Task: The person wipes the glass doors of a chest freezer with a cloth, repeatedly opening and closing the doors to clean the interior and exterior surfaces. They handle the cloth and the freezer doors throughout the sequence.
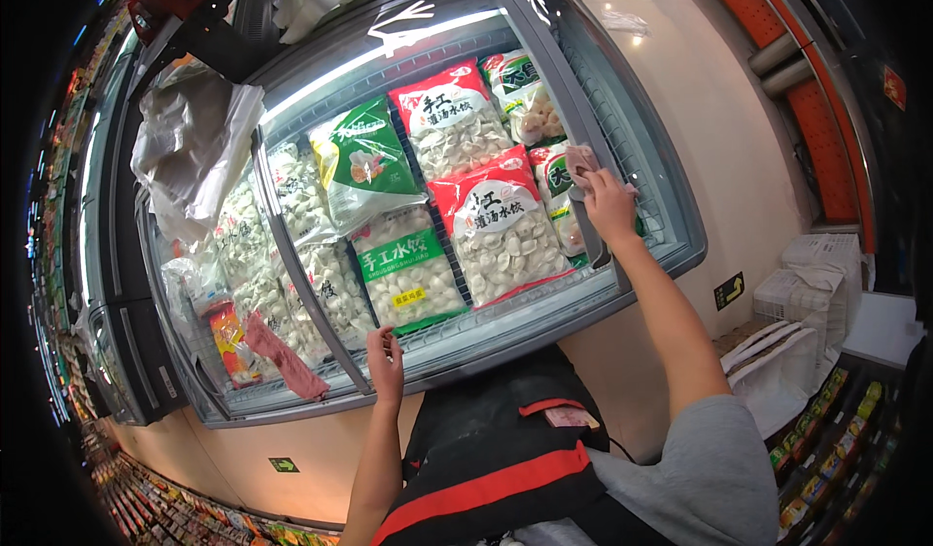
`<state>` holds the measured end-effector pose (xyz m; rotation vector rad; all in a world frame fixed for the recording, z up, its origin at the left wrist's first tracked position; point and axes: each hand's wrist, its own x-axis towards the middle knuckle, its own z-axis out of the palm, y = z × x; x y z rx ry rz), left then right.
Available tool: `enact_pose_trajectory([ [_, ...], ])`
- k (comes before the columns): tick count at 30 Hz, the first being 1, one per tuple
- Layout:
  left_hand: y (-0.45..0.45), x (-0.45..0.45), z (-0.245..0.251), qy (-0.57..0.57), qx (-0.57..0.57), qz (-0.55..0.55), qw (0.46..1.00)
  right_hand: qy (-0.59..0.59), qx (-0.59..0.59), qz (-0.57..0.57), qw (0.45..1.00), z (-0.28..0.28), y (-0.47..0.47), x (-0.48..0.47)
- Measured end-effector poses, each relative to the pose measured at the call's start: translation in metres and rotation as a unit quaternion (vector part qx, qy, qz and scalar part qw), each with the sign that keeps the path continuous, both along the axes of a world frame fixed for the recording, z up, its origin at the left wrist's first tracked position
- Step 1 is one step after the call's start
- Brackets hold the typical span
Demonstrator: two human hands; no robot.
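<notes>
Before me is a chest freezer with sliding glass lids over bags of frozen dumplings. On the right, my right hand presses a pinkish cloth against the lid's grey frame, near its dark handle. My left hand rests by the freezer's front edge, fingers loosely curled and holding nothing that I can see. A second pink cloth lies on the glass at the left front. A green bag of dumplings is among the packs under the glass.
Crumpled clear plastic bags lie over the freezer's left back part. White crates and a white bag stand to the right, near shelves of packaged goods. Another dark freezer adjoins on the left.
</notes>
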<state>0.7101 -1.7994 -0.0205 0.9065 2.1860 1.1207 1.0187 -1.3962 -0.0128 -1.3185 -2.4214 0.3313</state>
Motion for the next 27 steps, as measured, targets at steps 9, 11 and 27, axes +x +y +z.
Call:
enact_pose_trajectory([
  [9, -0.01, 0.009, -0.007, -0.012, 0.004, -0.046, 0.999, -0.097, -0.052, -0.045, 0.993, -0.022, -0.118, 0.09],
  [11, -0.019, 0.003, -0.007, -0.007, 0.007, -0.055, 0.998, -0.141, -0.055, -0.045, 0.987, -0.027, -0.143, 0.095],
  [27, -0.162, -0.085, -0.02, -0.062, 0.0, 0.0, 0.998, -0.025, -0.273, 0.272, 0.922, -0.037, -0.408, -0.228],
])
